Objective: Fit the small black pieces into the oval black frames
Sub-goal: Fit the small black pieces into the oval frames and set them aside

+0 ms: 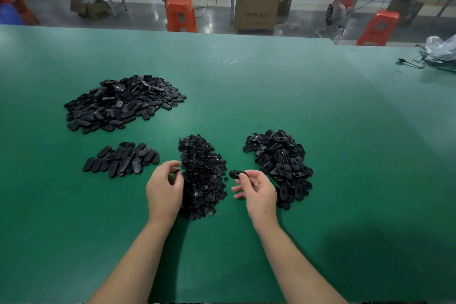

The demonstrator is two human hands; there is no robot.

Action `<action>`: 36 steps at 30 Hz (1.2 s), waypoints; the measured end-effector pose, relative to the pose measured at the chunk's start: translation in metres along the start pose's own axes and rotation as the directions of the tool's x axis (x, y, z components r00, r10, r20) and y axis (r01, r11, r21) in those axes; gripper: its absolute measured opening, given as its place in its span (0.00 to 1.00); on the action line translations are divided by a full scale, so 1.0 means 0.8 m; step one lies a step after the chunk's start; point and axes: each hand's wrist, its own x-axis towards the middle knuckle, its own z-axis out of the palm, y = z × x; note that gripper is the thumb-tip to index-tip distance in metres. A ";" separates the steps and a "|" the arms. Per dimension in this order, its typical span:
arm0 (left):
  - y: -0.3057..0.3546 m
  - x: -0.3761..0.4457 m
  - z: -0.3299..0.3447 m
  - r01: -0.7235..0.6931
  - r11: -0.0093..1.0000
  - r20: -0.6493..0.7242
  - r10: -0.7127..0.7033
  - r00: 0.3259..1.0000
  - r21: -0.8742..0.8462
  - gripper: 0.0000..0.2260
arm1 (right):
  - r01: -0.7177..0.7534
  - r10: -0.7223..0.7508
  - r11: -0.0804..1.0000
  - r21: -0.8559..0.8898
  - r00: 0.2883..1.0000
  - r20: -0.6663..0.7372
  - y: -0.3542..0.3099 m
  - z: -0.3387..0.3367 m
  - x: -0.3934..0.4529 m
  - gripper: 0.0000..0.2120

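A heap of small black pieces (202, 175) lies on the green table (296, 111) between my hands. To its right sits a pile of oval black frames (281, 163). My right hand (256, 192) pinches one oval frame (235, 174) between thumb and forefinger, just right of the small-piece heap. My left hand (164, 190) hovers at the heap's left edge with fingers curled, and a small black piece (175, 171) shows at its fingertips.
A small group of oval parts (121, 159) lies left of my left hand. A large pile of oval parts (121, 103) sits farther back left. Cables and a plastic bag (436, 54) lie at the table's far right. Orange stools and boxes stand beyond the table.
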 end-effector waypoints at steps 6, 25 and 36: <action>0.066 -0.022 0.034 -0.155 0.988 0.194 0.151 0.969 0.006 0.12 | -0.003 0.005 0.994 0.105 1.000 -0.018 0.000 0.003 0.000 0.10; 0.104 -0.023 0.061 -0.193 0.981 0.455 0.156 0.877 0.036 0.12 | 0.078 -0.063 0.984 -0.160 0.993 0.096 -0.002 -0.004 -0.002 0.10; 0.079 -0.026 0.058 0.185 0.953 0.385 -0.081 0.919 -0.241 0.08 | 0.009 -0.008 0.998 -0.059 1.000 0.019 -0.008 0.001 -0.005 0.05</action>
